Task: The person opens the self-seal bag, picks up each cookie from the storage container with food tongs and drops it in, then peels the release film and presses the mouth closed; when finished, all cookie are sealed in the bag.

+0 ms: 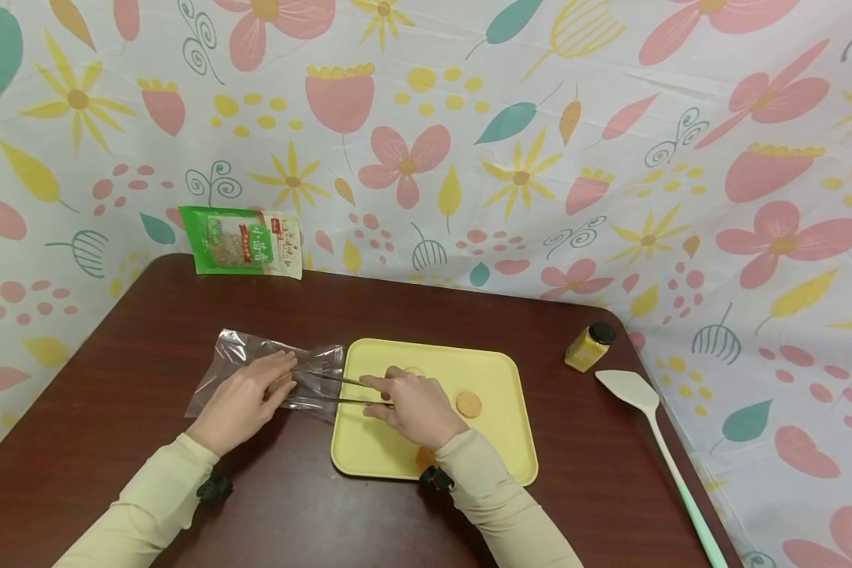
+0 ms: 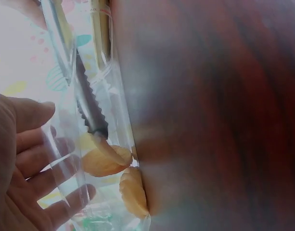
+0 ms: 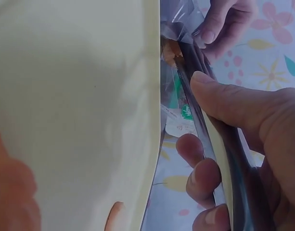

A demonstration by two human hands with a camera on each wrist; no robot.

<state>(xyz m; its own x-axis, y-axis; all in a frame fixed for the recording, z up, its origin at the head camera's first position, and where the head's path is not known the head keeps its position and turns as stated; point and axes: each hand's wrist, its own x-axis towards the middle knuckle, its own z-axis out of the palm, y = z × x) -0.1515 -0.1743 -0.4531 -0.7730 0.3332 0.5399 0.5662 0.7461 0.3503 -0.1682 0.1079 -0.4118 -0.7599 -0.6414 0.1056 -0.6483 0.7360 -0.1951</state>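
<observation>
My right hand (image 1: 422, 406) grips metal tongs (image 1: 344, 380) above the left part of a yellow tray (image 1: 497, 457). The serrated tips of the tongs reach into a clear plastic bag (image 1: 220, 371) left of the tray. Inside it, the tips meet a round cookie (image 2: 106, 161), and a second cookie (image 2: 133, 191) lies lower against the film. My left hand (image 1: 244, 398) lies at the bag with its fingers extended against the film, thumb apart from them. On the tray are a tan cookie (image 1: 468, 404), a pale one (image 1: 414, 371) partly behind my hand, and an orange one (image 1: 425, 457) near my wrist.
A green and white packet (image 1: 244, 243) stands at the back left against the flowered cloth (image 1: 412, 95). Toward the right edge of the dark table (image 1: 312, 505) are a small yellow jar (image 1: 589, 347) with a black lid and a white spatula (image 1: 632, 389) with a mint-green handle.
</observation>
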